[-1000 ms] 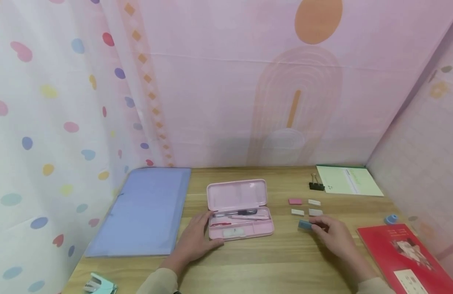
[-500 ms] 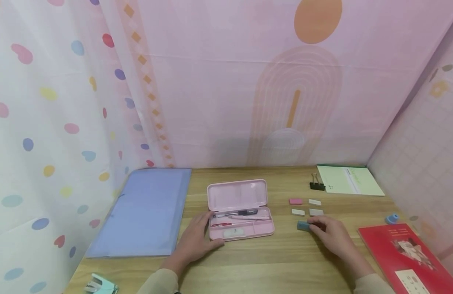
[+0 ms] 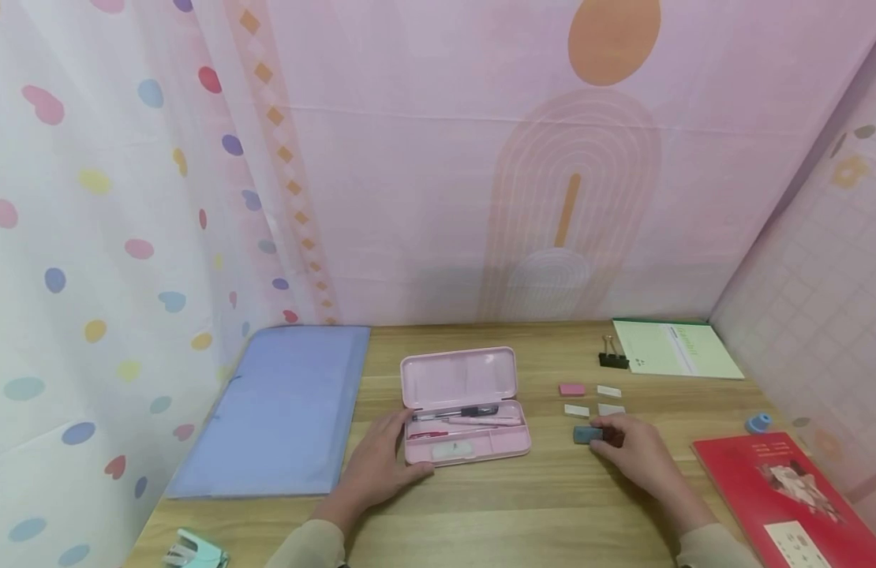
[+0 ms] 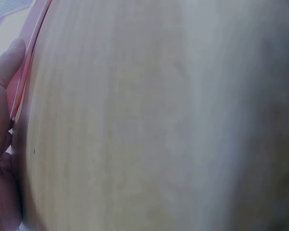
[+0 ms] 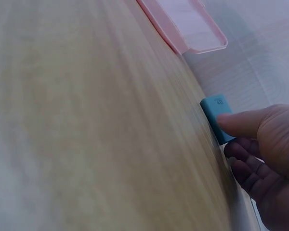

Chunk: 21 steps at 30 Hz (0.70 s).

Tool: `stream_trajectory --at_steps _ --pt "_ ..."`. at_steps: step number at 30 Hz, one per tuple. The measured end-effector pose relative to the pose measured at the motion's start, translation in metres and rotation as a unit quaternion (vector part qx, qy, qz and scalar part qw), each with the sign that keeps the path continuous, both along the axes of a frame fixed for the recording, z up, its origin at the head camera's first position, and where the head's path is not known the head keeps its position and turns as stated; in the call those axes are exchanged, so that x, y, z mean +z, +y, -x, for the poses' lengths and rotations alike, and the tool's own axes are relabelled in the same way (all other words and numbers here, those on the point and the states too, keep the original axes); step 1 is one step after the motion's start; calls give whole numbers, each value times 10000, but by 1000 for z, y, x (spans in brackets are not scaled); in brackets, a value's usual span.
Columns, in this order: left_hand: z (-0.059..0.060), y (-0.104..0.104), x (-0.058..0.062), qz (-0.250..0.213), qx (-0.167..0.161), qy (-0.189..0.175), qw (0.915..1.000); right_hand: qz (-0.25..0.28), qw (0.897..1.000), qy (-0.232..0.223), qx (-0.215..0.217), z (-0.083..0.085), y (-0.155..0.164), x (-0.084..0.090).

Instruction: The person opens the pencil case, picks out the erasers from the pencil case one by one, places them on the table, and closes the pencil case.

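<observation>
Since the earlier frame, the small teal rectangular eraser [image 3: 587, 435] has slid a touch leftward along the light wooden tabletop [image 3: 523, 513], carried by the right hand [image 3: 633, 454], whose thumb and curled fingers pinch it at its right end. The right wrist view shows the thumb laid on top of the eraser [image 5: 219, 118] with the other fingers [image 5: 245, 163] folded beneath (the eraser sits at the table surface, though whether it quite touches I cannot tell). It lies just to the right of the open pink plastic pencil case [image 3: 466, 410], near that case's front corner, and just in front of four small erasers [image 3: 592, 399], one pink and three whitish. The left hand [image 3: 381, 465] rests flat on the table, fingers relaxed and nearly straight, with fingertips touching the pencil case's left front edge. A pale blue document folder [image 3: 282, 410] lies to the left, and a red-covered book [image 3: 786, 497] to the right.
</observation>
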<state>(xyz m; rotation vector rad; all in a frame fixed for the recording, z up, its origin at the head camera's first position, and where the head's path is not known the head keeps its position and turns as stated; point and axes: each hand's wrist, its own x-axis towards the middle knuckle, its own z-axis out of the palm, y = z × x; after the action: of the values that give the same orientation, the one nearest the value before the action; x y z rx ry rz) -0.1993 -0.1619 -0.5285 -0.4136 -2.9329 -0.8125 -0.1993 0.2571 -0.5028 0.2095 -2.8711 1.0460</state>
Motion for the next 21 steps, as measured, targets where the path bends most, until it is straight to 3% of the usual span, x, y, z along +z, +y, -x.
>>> stream_trajectory --at_steps 21 --pt "-1 1 1 -17 29 -74 10000 -187 9997 -121 31 3 1 -2"
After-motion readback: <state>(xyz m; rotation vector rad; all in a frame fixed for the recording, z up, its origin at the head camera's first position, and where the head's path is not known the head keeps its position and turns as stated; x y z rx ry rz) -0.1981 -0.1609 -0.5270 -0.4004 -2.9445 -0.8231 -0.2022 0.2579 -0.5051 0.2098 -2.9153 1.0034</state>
